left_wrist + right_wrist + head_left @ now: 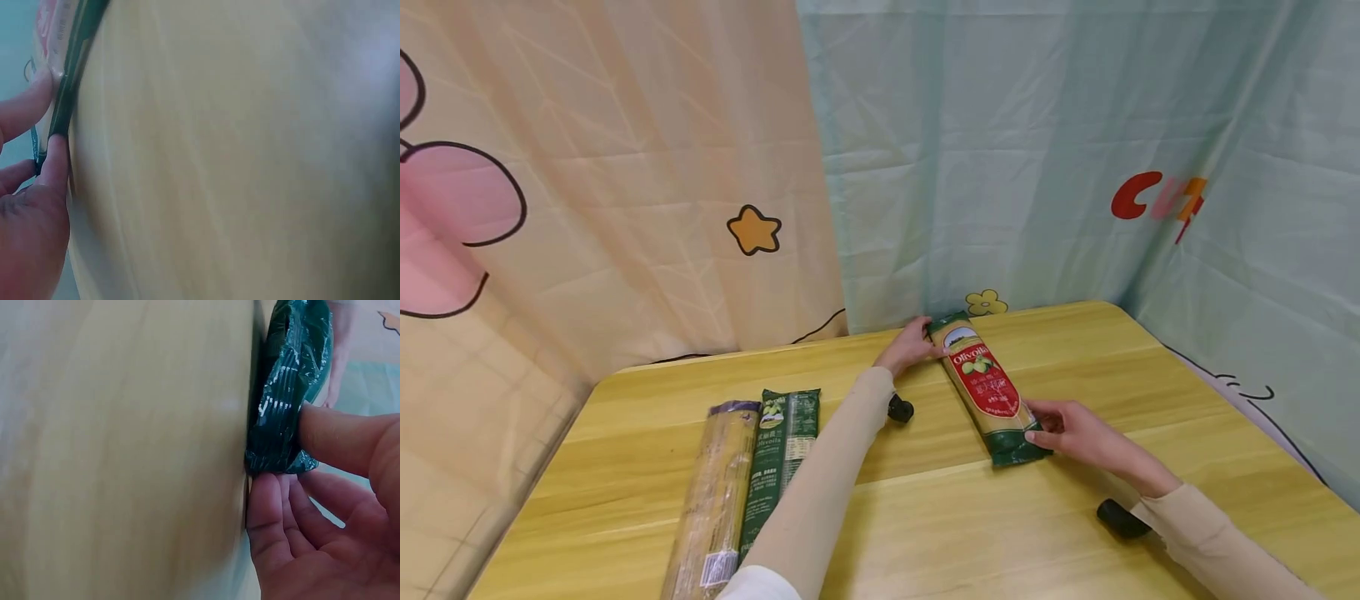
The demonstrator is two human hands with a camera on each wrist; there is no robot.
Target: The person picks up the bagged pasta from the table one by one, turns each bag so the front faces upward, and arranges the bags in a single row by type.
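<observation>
A wooden surface (1075, 533) with a yellow, streaked grain fills the lower part of the head view, its corners rounded. Cloth hangs close behind and beside it as walls: a peach curtain (625, 167) on the left, printed with a pink flower outline (445, 225) and a small orange star (754, 230), and a pale green curtain (1000, 150) on the right carrying red and orange lettering (1157, 198), too creased to read. A small yellow flower print (987, 302) sits low near the far edge. Light is soft and even.

both arms stretched forward, left hand (908, 345) fingers curled pinching, right hand (1070, 431) fingers gripping
</observation>
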